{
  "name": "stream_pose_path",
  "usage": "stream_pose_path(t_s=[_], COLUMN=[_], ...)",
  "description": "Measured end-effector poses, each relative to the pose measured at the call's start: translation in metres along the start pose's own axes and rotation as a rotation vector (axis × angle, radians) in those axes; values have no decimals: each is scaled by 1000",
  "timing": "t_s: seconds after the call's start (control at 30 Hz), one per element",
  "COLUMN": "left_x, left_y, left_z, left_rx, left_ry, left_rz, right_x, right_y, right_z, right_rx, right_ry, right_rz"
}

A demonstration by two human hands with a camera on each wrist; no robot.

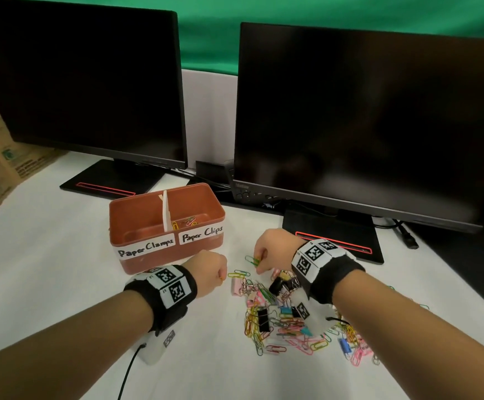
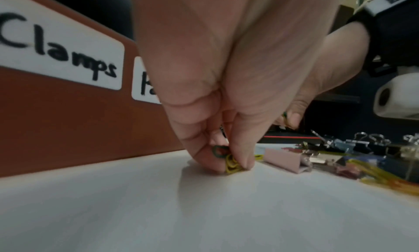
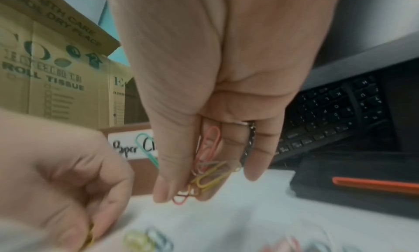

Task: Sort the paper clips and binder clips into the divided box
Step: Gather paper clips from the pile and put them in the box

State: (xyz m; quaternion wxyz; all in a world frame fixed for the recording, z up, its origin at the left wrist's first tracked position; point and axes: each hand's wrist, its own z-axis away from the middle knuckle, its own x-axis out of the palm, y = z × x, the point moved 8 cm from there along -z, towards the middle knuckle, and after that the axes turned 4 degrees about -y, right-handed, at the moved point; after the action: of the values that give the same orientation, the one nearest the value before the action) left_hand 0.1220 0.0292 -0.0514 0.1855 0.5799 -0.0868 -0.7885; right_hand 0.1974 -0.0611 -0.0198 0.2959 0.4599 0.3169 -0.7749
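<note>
Left hand: fingers pinched down on a small bunch of yellow and green paper clips, tips pressed to the table, just in front of the divided box.

Right hand: fingers curled round a loose bundle of paper clips, orange, yellow and red, with a teal one sticking out past the thumb side. It hovers over the far edge of the mixed pile. Ring on one finger.

The pile sits at 4 o'clock from the box: paper clips and binder clips tangled together, black, pink and blue ones among them. A pink binder clip lies just beside the left hand.

Box: right compartment, labelled "Paper Clips", has a few clips in it. Left one, "Paper Clamps", looks bare, though part of its floor is hidden.

Judgement: gather phase, paper clips first, most of the pile still to go.

To do it well:
- Left: roll the clips up off the table before lifting. A flat pinch may drop one.
- Check that no binder clip is snagged in either bundle.
- Carry to 12 o'clock and release low inside the right compartment, clear of the white divider.
- That teal clip looks loose; tighten first.
</note>
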Motion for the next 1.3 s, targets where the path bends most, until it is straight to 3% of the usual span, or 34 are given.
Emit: stream_pose_path(t_s=[0.1, 0.3, 0.47, 0.6, 0.67, 0.8, 0.93, 1.03, 1.3], left_x=[-30, -143, -131, -118, -100, -37, 1, 10, 5], left_y=[3, -31, -57, -35, -15, 19, 36, 41, 33], left_z=[10, 25, 14, 22, 21, 0, -14, -20, -22], left_rx=[28, -70, -174, 7, 103, 186, 230, 259, 215], left_ry=[83, 471, 452, 519, 453, 92, -75, -117, -22], left_rz=[95, 277, 213, 236, 225, 11, -153, -210, -92], right_x=[-36, -109, -88, -86, -77, -25, 16, 34, 44], right_y=[-12, -58, -64, -45, -26, -2, 2, 4, 15], right_z=[3, -25, -75, -50, -28, 8, 23, 25, 18], right_rx=[-33, -52, 75, 22, 40, 113, 120, 151, 197], right_ry=[123, 399, 335, 433, 419, 135, 28, -19, -39], right_rz=[-62, -243, -369, -401, -419, -319, -170, -115, -66])
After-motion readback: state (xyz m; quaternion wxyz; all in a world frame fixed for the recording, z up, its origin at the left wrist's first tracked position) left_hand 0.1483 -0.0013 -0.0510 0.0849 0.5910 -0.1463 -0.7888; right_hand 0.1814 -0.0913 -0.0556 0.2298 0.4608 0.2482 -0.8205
